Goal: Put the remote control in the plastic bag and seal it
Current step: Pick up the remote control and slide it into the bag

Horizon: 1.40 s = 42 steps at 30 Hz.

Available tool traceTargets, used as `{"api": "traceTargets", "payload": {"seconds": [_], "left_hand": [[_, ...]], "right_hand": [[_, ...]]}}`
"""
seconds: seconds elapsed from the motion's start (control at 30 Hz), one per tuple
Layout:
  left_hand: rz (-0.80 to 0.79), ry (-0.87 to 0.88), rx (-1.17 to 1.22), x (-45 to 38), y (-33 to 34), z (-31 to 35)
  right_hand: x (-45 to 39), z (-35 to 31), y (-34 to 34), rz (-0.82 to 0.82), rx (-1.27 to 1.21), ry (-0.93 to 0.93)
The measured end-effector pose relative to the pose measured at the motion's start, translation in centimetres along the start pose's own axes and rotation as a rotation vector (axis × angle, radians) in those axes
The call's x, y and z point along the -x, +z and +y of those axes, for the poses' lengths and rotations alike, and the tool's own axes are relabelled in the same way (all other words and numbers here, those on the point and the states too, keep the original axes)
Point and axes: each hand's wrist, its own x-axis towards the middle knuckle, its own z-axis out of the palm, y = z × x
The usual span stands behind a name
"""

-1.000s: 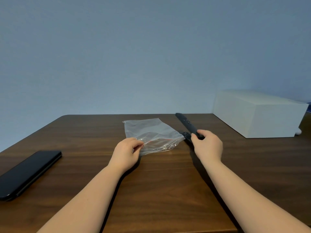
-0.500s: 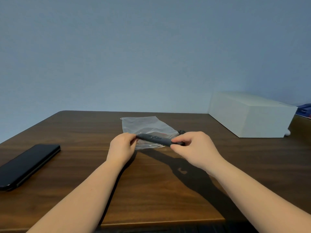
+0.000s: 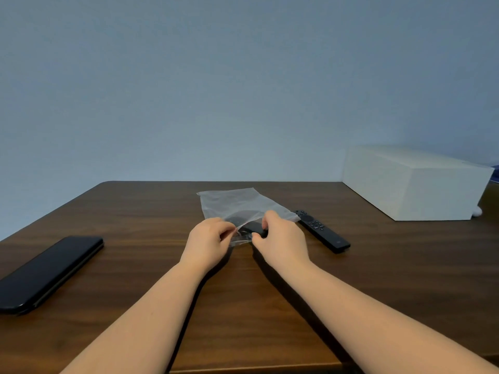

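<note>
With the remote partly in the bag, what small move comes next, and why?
Probably the right hand should push the remote deeper while the left hand holds the bag mouth open: its near end seems to sit at the opening, so the bag cannot be sealed yet.

Dark wooden worktop (image 3: pixel 135 211), black phone (image 3: pixel 48 273) lying flat at 9 o'clock near the left edge, white box (image 3: pixel 410 193) at 2 o'clock, second black remote (image 3: pixel 322 231) at 3 o'clock, plain blue-grey wall (image 3: pixel 216 90) behind

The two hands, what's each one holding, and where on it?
Left hand pinches the plastic bag at its open near edge; right hand holds the remote control by its near end, partly inside.
</note>
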Motion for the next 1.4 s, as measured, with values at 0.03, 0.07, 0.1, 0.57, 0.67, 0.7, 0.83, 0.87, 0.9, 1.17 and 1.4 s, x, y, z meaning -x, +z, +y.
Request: {"api": "traceTargets", "payload": {"seconds": [0.03, 0.07, 0.1, 0.57, 0.67, 0.7, 0.83, 0.87, 0.9, 1.17, 1.4], "left_hand": [[-0.001, 0.0, -0.002, 0.0, 0.0, 0.0], [-0.001, -0.002, -0.004, 0.0, 0.0, -0.1], [0.002, -0.006, -0.005, 0.0, -0.1, -0.2], [-0.024, -0.105, -0.051, -0.6, 0.3, -0.8], [-0.023, -0.133, -0.107, -0.5, 0.3, -0.9], [-0.024, -0.14, -0.124, -0.5, 0.2, -0.9], [-0.012, -0.158, -0.134, -0.6, 0.2, -0.8], [-0.008, -0.16, -0.133, -0.6, 0.3, -0.8], [-0.008, -0.161, -0.133, -0.6, 0.3, -0.9], [-0.018, -0.213, -0.078, -0.9, 0.2, -1.1], [-0.033, -0.23, -0.071, -1.0, 0.2, -1.1]], "right_hand": [[-0.4, -0.2, 0.7, -0.003, 0.012, -0.002], [-0.8, -0.2, 1.3, -0.011, 0.017, -0.004], [-1.1, -0.3, 1.9, -0.021, 0.02, -0.005], [-2.7, 0.2, 5.1, -0.107, 0.085, -0.189], [-3.1, 0.4, 5.1, -0.186, 0.078, -0.215], [-3.4, 0.5, 5.0, -0.206, 0.086, -0.227], [-4.1, 1.1, 5.0, -0.237, 0.144, -0.293], [-4.3, 1.1, 5.1, -0.248, 0.15, -0.303], [-4.4, 1.1, 5.1, -0.26, 0.156, -0.312], [-5.8, 1.4, 5.6, -0.38, 0.217, -0.37], [-6.1, 1.6, 5.7, -0.412, 0.229, -0.406]]}}
